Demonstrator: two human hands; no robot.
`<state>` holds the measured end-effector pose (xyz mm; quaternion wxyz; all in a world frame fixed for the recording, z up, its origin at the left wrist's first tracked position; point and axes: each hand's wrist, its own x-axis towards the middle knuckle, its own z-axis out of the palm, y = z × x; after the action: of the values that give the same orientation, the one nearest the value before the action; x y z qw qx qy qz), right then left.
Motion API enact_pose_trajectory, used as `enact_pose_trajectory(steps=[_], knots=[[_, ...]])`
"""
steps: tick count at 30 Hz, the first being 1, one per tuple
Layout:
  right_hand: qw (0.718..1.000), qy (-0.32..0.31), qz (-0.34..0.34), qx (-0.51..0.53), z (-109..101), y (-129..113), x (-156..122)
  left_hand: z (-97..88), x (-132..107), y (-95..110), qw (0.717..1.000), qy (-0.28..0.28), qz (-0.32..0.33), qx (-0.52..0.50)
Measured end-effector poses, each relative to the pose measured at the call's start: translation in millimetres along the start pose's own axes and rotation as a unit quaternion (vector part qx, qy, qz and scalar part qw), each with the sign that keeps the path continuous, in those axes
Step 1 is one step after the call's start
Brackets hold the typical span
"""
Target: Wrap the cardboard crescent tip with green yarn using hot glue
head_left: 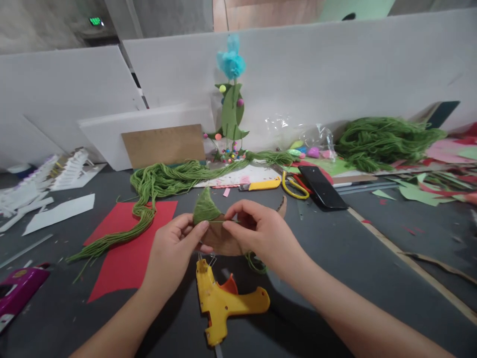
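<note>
Cardboard crescent (221, 243), one end wrapped in green yarn (205, 207), is held above the bench (335, 253) beyond a yellow glue gun (216, 301), left fingers (197, 232) pinching it beside the wrapping, right fingers (238, 233) pinching a strand (215, 222), with yellow cutter (264, 185) and blue-topped flower (231, 63) farther back.

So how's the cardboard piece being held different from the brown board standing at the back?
The cardboard piece has a curved edge; the brown board has straight ones. Green yarn covers one end of the cardboard piece, while the brown board's face is bare. The left hand holds the cardboard piece; the brown board stands propped up, untouched. Both show brown.
</note>
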<state>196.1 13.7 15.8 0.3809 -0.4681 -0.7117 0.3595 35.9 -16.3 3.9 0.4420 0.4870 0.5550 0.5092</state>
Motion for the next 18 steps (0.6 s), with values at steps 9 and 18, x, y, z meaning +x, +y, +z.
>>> enact_pose_trajectory(steps=[9, 18], knots=[[0.992, 0.041, -0.069, -0.094, -3.9, 5.8, 2.1, -0.1, -0.1, -4.2, 0.999, -0.03, -0.018, -0.003], [0.997, 0.015, -0.046, -0.052, -6.2, 3.5, 3.2, -2.2, 0.6, -5.5, 0.999, -0.044, -0.019, -0.018]])
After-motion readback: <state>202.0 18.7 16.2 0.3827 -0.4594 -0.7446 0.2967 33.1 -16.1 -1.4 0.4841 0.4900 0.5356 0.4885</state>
